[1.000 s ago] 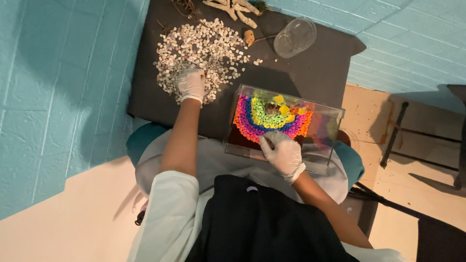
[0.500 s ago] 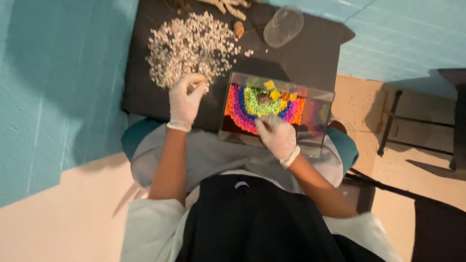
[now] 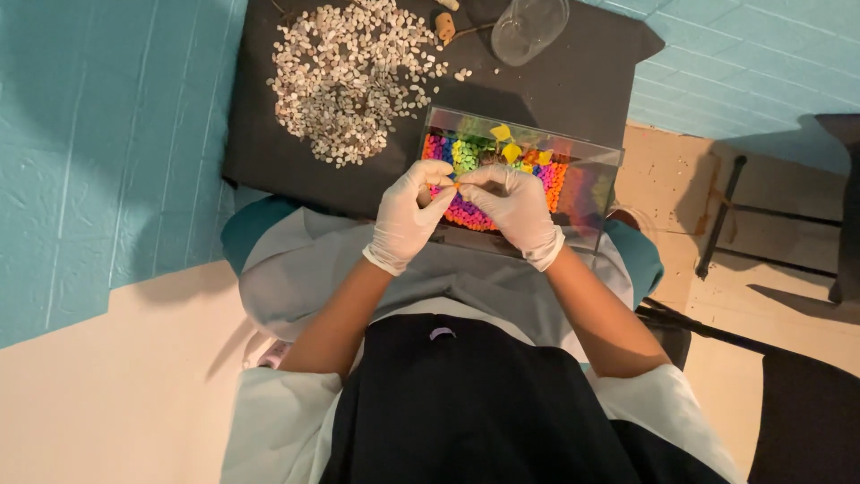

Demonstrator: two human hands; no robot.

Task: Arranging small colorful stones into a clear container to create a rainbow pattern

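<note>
Both hands wore white disposable gloves and met above the near edge of a clear rectangular tank point(image 3: 587, 184). The left hand point(image 3: 408, 215) and the right hand point(image 3: 515, 211) had their fingertips pinched together on a tiny orange piece point(image 3: 455, 185), thumbs and forefingers closed around it while the other fingers curled loosely. The piece was too small to identify further.

The tank stood on a black counter point(image 3: 269, 152), close to its near edge and just in front of the person's lap. Inside the tank lay coloured gravel point(image 3: 466, 157) set in arched bands of pink, orange, blue and green, with a few yellow pieces point(image 3: 502, 133) on top.

To the left of the tank, a loose spread of small white pebbles point(image 3: 345, 76) covered much of the counter. At the far edge stood a clear glass jar point(image 3: 530, 27), and beside it a small tan object point(image 3: 443, 22). Blue-painted brick wall surrounded the counter.
</note>
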